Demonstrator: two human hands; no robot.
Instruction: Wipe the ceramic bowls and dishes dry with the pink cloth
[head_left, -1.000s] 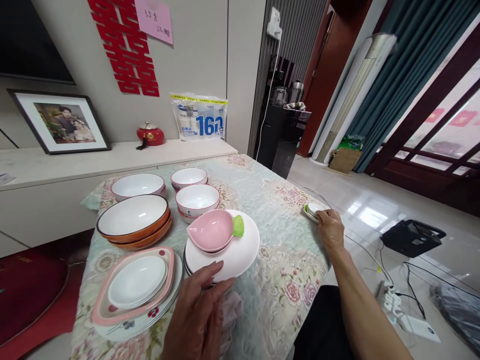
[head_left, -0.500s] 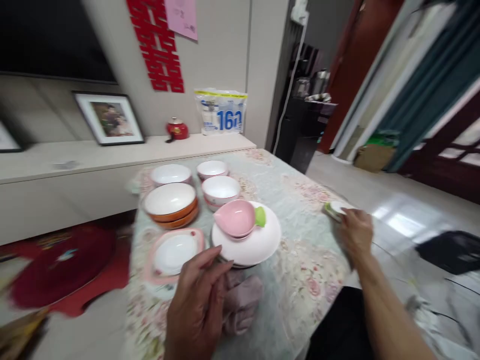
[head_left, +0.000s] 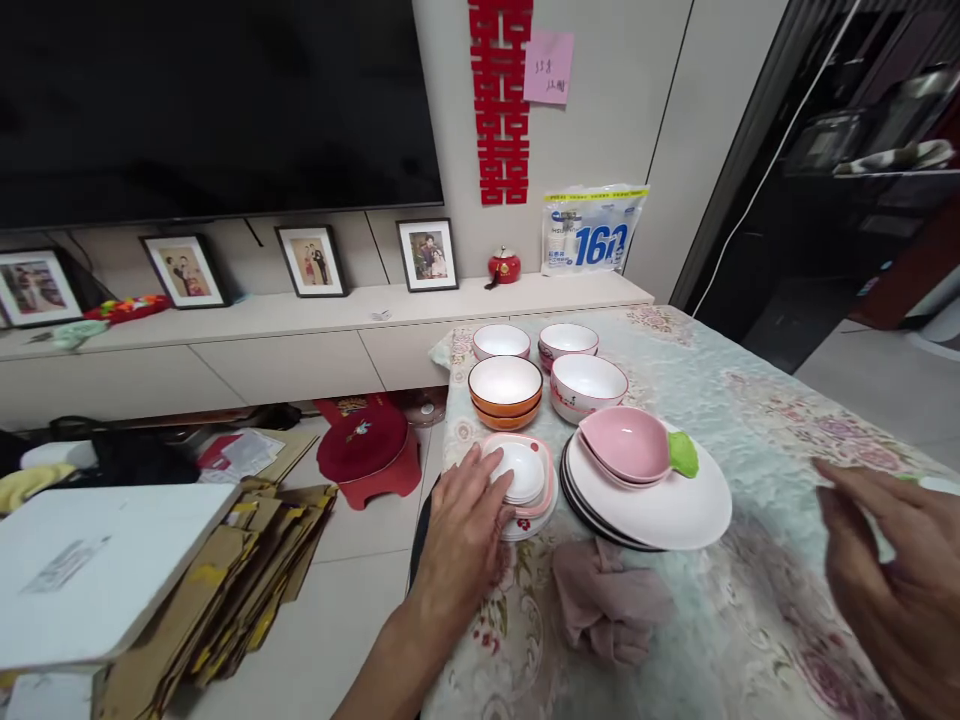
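My left hand (head_left: 466, 515) rests with fingers spread over the near-left edge of a small white dish (head_left: 526, 474), on a pink-rimmed square plate (head_left: 550, 465). Whether the fingertips press the dish or the plate rim, I cannot tell. My right hand (head_left: 892, 560), slightly blurred, hovers at the right, thumb apart from the fingers, with nothing visible in it. Beyond it, a white object (head_left: 939, 486) is cut off by the frame. Between my hands a pink bowl (head_left: 630, 443) with a green leaf-shaped handle sits on stacked white plates (head_left: 690, 515). A crumpled mauve cloth (head_left: 611, 605) lies in front.
Behind stand orange bowls (head_left: 505, 398), a patterned white bowl (head_left: 589, 388) and other bowls. The flowered tablecloth (head_left: 720, 620) covers the table. A red stool (head_left: 371, 450) and flattened cardboard (head_left: 232, 570) are at left; a low cabinet (head_left: 300, 350) runs along the wall.
The view has swung left. My right hand has come away from the small white-and-green object at the table's right edge. My left hand has moved from beside the stacked plates onto the square plate's dishes.
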